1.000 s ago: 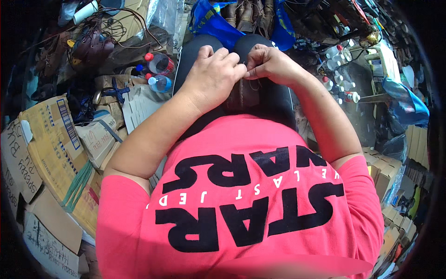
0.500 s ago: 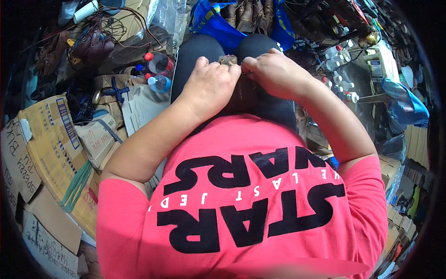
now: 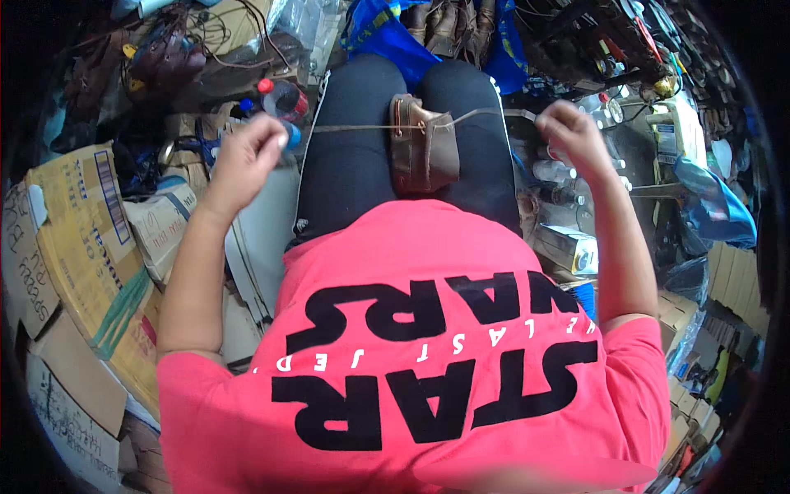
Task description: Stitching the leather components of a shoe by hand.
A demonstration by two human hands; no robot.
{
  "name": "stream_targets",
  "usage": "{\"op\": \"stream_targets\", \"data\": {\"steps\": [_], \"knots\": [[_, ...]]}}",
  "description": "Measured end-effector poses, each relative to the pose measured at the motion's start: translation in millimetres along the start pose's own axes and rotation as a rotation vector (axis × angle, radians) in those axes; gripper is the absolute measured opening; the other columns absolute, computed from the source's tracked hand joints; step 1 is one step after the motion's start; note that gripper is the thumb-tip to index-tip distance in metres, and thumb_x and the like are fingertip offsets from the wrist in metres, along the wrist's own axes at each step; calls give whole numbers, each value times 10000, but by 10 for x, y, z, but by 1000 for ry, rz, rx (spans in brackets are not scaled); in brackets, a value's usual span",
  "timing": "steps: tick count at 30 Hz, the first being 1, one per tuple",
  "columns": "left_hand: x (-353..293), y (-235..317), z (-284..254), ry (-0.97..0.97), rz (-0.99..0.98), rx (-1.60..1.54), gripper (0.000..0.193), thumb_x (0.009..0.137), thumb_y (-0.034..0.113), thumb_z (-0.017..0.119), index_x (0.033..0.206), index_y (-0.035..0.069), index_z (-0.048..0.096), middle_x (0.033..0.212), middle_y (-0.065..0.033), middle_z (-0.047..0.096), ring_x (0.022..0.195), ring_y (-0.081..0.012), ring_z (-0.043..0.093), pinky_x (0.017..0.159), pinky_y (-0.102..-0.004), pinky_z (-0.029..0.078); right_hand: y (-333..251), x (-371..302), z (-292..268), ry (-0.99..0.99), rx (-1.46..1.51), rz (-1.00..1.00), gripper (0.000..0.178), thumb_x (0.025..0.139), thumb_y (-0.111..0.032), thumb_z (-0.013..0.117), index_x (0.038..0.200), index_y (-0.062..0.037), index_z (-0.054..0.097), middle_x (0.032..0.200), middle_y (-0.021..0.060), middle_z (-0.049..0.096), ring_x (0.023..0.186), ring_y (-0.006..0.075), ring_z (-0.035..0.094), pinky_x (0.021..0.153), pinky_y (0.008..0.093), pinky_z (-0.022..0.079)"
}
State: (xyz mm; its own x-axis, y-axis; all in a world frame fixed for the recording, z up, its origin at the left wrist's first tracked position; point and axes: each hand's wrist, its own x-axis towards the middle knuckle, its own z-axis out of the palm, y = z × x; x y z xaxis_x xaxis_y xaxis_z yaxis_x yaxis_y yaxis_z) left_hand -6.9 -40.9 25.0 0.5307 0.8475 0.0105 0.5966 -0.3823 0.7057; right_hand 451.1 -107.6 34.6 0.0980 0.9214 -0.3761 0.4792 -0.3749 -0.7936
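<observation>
Brown shoe (image 3: 426, 156) sits upper centre on the thighs (image 3: 350, 165); left hand (image 3: 245, 160), upper left, and right hand (image 3: 573, 138), upper right, pinch its lace (image 3: 354, 128) with curled fingers, forearms wide apart.

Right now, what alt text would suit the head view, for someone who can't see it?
The left hand and right hand hold a lace out to either side of a brown shoe between the person's thighs. Cartons and bottles crowd both sides.
</observation>
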Motion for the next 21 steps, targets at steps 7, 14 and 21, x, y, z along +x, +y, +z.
{"op": "stream_targets", "data": {"steps": [7,14,21], "knots": [[663,1030,241,274,248,-1241,94,927,125,602,877,49,625,730,-7,580,654,-78,538,633,-231,437,-815,208,602,-246,1300,-528,167,971,-212,553,998,-58,612,877,69,628,872,173,628,871,370,496],[662,832,451,-17,188,-135,210,933,240,576,840,51,585,697,-72,561,728,-156,606,651,-339,479,-854,-11,727,-65,-500,-370,414,917,-406,592,879,5,627,726,178,643,636,332,596,609,395,483],[632,759,617,-29,380,606,307,859,354,621,753,70,571,724,-113,619,715,-301,634,661,-408,499,-719,27,790,-79,-829,-503,390,898,-387,582,754,-26,617,685,213,609,710,397,624,618,473,489]]}}
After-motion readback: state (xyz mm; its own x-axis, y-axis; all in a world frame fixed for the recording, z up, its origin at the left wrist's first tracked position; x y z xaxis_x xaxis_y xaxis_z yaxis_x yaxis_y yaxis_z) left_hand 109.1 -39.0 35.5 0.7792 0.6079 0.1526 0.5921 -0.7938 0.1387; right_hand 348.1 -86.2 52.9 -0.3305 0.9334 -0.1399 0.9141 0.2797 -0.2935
